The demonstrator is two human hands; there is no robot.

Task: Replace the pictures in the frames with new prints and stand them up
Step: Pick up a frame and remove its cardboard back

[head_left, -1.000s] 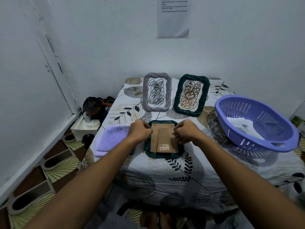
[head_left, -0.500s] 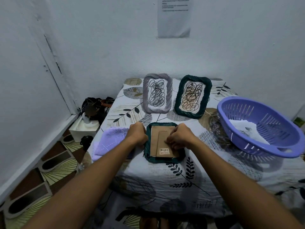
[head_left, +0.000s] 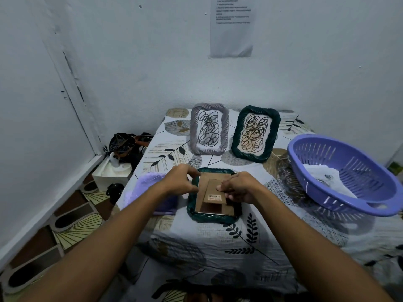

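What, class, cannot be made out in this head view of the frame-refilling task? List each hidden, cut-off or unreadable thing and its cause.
- Front of the dark green woven frame lying face down: hidden beneath its brown cardboard backing.
- Left hand and right hand fingertips: curled out of sight at the backing.
- White printed sheet on the wall: text too small, top cut off.
- Papers in the purple plastic basket: partly behind its rim.

both hands (head_left: 238, 188) have lifted the cardboard backing (head_left: 212, 196) partly out of the face-down green frame (head_left: 214, 216).
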